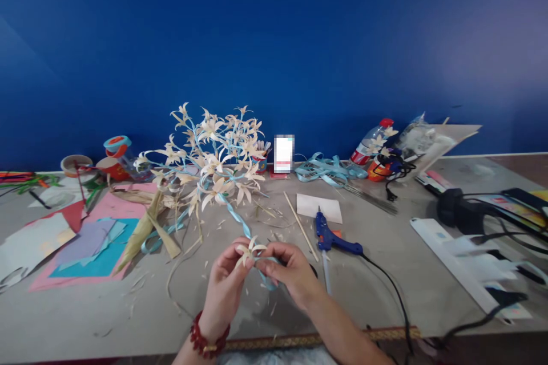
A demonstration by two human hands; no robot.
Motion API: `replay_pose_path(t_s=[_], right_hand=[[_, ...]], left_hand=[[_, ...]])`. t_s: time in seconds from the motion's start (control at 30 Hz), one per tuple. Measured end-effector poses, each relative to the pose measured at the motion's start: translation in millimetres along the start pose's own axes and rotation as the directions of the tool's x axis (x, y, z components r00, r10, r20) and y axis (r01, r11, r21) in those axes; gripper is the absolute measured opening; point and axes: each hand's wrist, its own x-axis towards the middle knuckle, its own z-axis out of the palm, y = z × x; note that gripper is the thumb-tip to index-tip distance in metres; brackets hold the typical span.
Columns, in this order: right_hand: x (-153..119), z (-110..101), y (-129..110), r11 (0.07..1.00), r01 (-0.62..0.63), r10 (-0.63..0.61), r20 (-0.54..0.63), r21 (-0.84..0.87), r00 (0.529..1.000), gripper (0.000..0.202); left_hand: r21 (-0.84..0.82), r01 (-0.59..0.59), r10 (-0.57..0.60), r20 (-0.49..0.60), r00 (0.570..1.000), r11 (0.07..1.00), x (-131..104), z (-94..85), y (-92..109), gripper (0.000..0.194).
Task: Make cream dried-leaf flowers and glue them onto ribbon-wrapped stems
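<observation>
Low over the front of the table, my left hand (228, 269) pinches a small cream-coloured craft flower (250, 251) with pointed petals. My right hand (287, 269) is closed at the flower's right side, its fingertips on a light blue ribbon (269, 282) that hangs below them. Just beyond my hands stands a large bunch of similar cream flowers (212, 162) on branches. Blue ribbon wraps its stem (235, 217), which runs down toward my hands; whether the small flower joins this stem is hidden by my fingers.
Right of my hands lies a blue glue gun (338, 239) beside a thin stick (301, 226). Coiled blue ribbon (325, 170), a bottle (371, 142) and a white power strip (466, 268) are farther right. Coloured paper (98, 251) and dried husks (141, 234) lie left.
</observation>
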Motion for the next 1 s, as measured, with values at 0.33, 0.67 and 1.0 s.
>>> replay_pose_path(t_s=[0.33,0.67,1.0], right_hand=[[-0.6,1.4,-5.3,1.0,-0.008,0.008,0.01,0.011,1.0,0.033],[-11.0,6.4,-11.4,0.556,0.382,-0.543,0.025,-0.738,0.839,0.015],[-5.9,2.9,-5.6,0.913,0.215,-0.256,-0.077,-0.347,0.964,0.02]], left_hand=[[-0.059,0.065,-0.06,0.069,0.996,0.996,3.1,3.3,4.8,0.013],[0.062,-0.103,0.108,-0.075,0.991,0.993,-0.4,2.2,-10.0,0.013],[0.129,-0.149,0.16,-0.078,0.984,0.98,-0.6,4.9,-3.7,0.013]])
